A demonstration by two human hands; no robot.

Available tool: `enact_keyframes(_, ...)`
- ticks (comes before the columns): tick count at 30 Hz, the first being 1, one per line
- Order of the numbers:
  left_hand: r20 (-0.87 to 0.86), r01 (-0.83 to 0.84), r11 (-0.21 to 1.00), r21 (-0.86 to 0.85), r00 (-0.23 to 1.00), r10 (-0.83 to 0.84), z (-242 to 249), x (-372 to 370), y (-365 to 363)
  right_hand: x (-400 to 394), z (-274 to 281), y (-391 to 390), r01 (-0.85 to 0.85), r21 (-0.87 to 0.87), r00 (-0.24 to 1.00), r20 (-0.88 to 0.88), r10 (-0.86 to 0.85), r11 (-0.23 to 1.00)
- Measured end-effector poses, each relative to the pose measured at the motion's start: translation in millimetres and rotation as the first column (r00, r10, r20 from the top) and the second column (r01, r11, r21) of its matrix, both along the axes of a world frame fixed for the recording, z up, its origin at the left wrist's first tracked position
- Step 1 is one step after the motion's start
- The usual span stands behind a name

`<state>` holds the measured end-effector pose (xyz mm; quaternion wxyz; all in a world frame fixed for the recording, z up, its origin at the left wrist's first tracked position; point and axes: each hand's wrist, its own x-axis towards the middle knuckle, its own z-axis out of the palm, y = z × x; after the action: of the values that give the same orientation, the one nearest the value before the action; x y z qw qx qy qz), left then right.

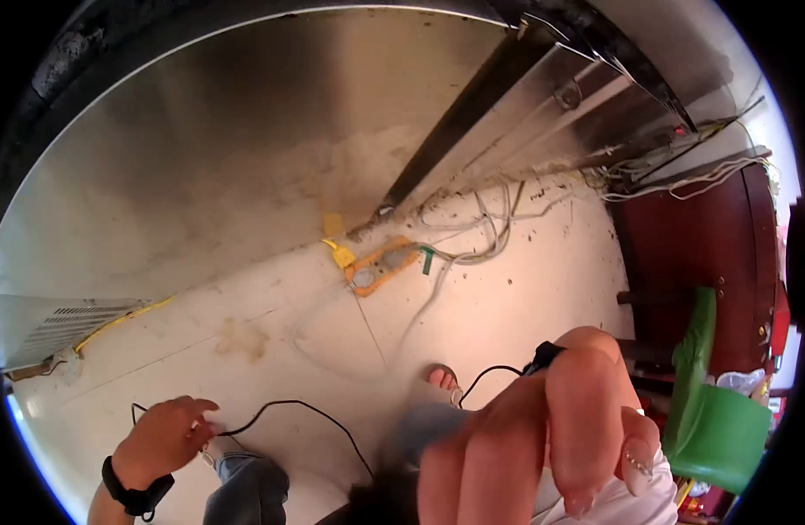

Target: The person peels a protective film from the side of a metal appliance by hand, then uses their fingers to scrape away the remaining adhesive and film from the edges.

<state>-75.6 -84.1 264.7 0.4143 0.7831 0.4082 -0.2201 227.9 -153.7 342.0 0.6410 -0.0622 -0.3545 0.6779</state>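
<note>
My left hand (166, 437) is low on the left, a black band (138, 490) on its wrist. Its fingers are loosely bent and apart. A thin black cable (302, 403) runs past its fingertips and appears to pass behind it; I see no clear grip on it. Close to the camera, my right hand (525, 437) fills the lower right, fingers curled down and the thumb against them. Whatever it may hold is hidden. Another black band (542, 356) shows at that wrist, with a cable leading from it.
A metal appliance panel (201, 157) spans the back. On the stained tile floor lie an orange power strip (385, 265), a yellow plug (342, 255) and tangled pale cables (494, 241). A green chair (721, 433) and dark red cabinet (682, 254) stand right. A foot (442, 377) shows below.
</note>
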Motion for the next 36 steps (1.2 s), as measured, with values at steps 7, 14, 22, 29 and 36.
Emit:
enact_keyframes(7,0.19,0.197,0.979,-0.049,0.964,-0.185,-25,60,-8,15,-6,15,-0.001,-0.075,0.994,-0.108,-0.007,0.997)
enact_keyframes(14,0.354,0.289,0.95,-0.118,0.906,-0.232,-94,129,-53,11,-30,26,0.051,0.111,0.945,-0.327,-0.012,0.992)
enact_keyframes(22,0.581,0.288,0.948,-0.133,0.798,-0.161,-124,197,-79,-24,-42,25,0.016,-0.033,0.848,-0.529,-0.031,0.999)
enact_keyframes(29,0.673,0.044,0.977,0.211,0.718,-0.178,-168,218,-80,-23,-49,29,-0.154,-0.053,0.962,-0.238,0.137,0.987)
enact_keyframes(36,0.713,-0.457,0.875,0.161,0.666,0.217,-74,166,-41,25,-67,41,-0.14,-0.132,0.918,0.354,0.178,0.981)
